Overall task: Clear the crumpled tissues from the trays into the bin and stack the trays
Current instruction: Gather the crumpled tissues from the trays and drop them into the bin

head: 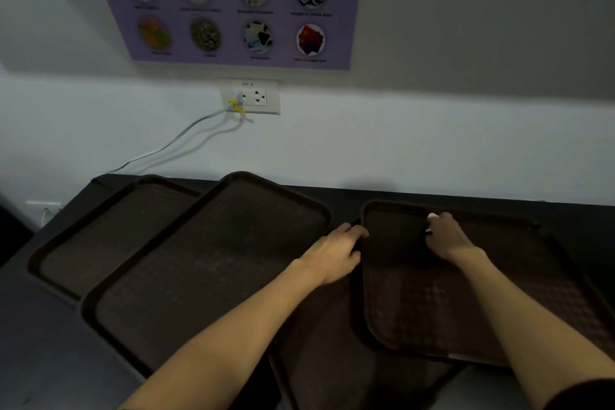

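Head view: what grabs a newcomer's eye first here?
Probably the two bare forearms reaching in from the bottom: the left hand at the left rim of the right-hand tray, the right hand on that tray, closed on a bit of white tissue. Next, the overlapping dark brown trays across the black counter, such as the middle tray and far-left tray. Above, a purple poster and a wall socket.

Dark brown trays overlap: left tray (109,236) at nine o'clock, middle tray (206,263), right tray (466,303) at three o'clock on top.
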### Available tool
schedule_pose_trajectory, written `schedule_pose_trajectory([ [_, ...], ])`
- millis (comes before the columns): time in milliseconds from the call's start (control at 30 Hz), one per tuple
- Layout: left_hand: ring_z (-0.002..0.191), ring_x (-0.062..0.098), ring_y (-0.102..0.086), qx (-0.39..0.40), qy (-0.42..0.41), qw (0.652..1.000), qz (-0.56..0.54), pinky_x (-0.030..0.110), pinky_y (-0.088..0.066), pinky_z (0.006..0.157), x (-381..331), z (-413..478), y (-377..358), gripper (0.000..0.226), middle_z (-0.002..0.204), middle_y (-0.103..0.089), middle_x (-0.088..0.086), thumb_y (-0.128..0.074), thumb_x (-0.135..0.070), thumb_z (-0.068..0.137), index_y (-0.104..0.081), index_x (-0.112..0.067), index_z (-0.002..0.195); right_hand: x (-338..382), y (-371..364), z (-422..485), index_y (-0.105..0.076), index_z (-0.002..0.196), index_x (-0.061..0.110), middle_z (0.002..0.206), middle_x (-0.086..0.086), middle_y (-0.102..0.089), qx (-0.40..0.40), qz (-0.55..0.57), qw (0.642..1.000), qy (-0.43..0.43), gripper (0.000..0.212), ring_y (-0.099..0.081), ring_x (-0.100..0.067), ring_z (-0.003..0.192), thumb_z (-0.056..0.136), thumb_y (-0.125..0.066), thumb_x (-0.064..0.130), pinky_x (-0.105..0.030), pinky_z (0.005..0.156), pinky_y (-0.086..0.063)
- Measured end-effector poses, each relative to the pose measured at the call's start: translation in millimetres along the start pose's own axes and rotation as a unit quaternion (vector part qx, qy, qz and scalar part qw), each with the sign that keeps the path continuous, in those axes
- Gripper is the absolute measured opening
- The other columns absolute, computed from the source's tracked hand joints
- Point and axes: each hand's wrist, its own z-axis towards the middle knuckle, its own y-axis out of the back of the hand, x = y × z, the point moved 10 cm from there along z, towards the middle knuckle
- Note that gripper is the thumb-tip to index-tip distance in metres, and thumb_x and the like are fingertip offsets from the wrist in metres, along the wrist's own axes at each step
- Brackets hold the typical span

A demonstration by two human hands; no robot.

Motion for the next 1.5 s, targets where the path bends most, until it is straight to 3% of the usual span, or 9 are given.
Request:
schedule_pose_trajectory([
  [300,0.117,0.026,-0.053,-0.033,0.012,0.999,-0.019,0.045,-0.046,0.098,8.0,-19.7,15.2,0.046,0.133,-0.045,0.008,-0.048,-0.014,0.093,-0.04,-0.016,0.139,27.5,14.4,-10.3,-0.055,0.123,-0.003,0.128,-0.021,-0.051,-0.082,0.049,0.995,0.028,0.032,-0.054,-0.035,0.113,0.092,-0.049,-0.003,-0.039,0.096,-0.045],
  [500,0.118,0.022,-0.052,-0.097,0.032,0.991,-0.09,0.04,-0.047,0.099,14.8,-44.7,41.6,0.047,0.132,-0.047,0.008,-0.052,-0.016,0.093,-0.041,-0.017,0.138,103.8,56.9,-71.3,-0.066,0.116,0.008,0.113,-0.009,-0.066,-0.159,0.153,0.968,0.118,0.028,-0.061,-0.023,0.107,0.089,-0.063,0.013,-0.023,0.09,-0.04],
  [600,0.108,0.019,-0.058,-0.16,0.049,0.973,-0.159,0.03,-0.048,0.094,20.2,-68.4,67.6,0.049,0.128,-0.052,0.008,-0.057,-0.019,0.092,-0.041,-0.017,0.139,144.8,74.2,-114.6,-0.069,0.099,0.016,0.095,0.002,-0.069,-0.193,0.241,0.933,0.186,0.015,-0.063,-0.008,0.088,0.088,-0.065,0.025,-0.018,0.081,-0.044],
  [667,0.101,0.017,-0.061,-0.199,0.075,0.947,-0.241,0.025,-0.048,0.085,27.2,-92.0,86.3,0.052,0.123,-0.057,0.003,-0.059,-0.024,0.091,-0.041,-0.019,0.139,171.2,70.0,-138.1,-0.068,0.089,0.016,0.085,-0.001,-0.071,-0.157,0.338,0.903,0.211,0.008,-0.065,-0.007,0.075,0.09,-0.063,0.022,-0.024,0.074,-0.052],
  [800,0.099,0.015,-0.067,-0.229,0.084,0.886,-0.395,0.029,-0.052,0.082,35.7,-166.8,114.2,0.046,0.111,-0.064,-0.003,-0.06,-0.028,0.091,-0.044,-0.026,0.134,238.1,32.5,-189.7,-0.067,0.094,0.011,0.083,-0.009,-0.073,-0.021,0.431,0.871,0.236,0.008,-0.07,-0.018,0.071,0.091,-0.059,0.01,-0.036,0.073,-0.058],
  [933,0.098,0.011,-0.067,-0.267,0.095,0.87,-0.404,0.029,-0.055,0.082,56.4,-259.3,127.4,0.038,0.112,-0.067,-0.002,-0.063,-0.023,0.09,-0.052,-0.024,0.127,299.4,3.3,-256.7,-0.069,0.094,0.017,0.078,-0.003,-0.072,0.042,0.419,0.86,0.287,0.013,-0.071,-0.015,0.073,0.09,-0.058,0.01,-0.028,0.069,-0.056],
  [1133,0.089,0.012,-0.068,-0.343,0.19,0.814,-0.429,0.024,-0.055,0.076,136.6,-428.6,112.4,0.032,0.105,-0.068,0.001,-0.068,-0.015,0.085,-0.06,-0.023,0.115,391.3,-79.3,-369.9,-0.066,0.102,0.022,0.087,0.0,-0.07,0.144,0.378,0.845,0.349,0.019,-0.07,-0.014,0.075,0.089,-0.059,0.01,-0.03,0.072,-0.057],
  [1333,0.082,0.013,-0.066,-0.423,0.294,0.728,-0.453,0.025,-0.055,0.074,218.9,-590.3,66.2,0.033,0.098,-0.066,0.008,-0.065,0.001,0.084,-0.059,-0.012,0.113,463.8,-181.6,-468.8,-0.065,0.102,0.022,0.087,0.003,-0.066,0.226,0.325,0.833,0.387,0.02,-0.069,-0.014,0.075,0.088,-0.059,0.009,-0.033,0.076,-0.057],
  [1500,0.076,0.012,-0.063,-0.468,0.362,0.672,-0.445,0.024,-0.054,0.066,281.2,-684.4,9.0,0.031,0.093,-0.066,0.006,-0.071,-0.005,0.075,-0.06,-0.018,0.1,501.9,-272.6,-533.9,-0.066,0.103,0.023,0.088,0.005,-0.065,0.27,0.267,0.822,0.424,0.021,-0.063,-0.01,0.074,0.088,-0.058,0.011,-0.017,0.068,-0.049],
])
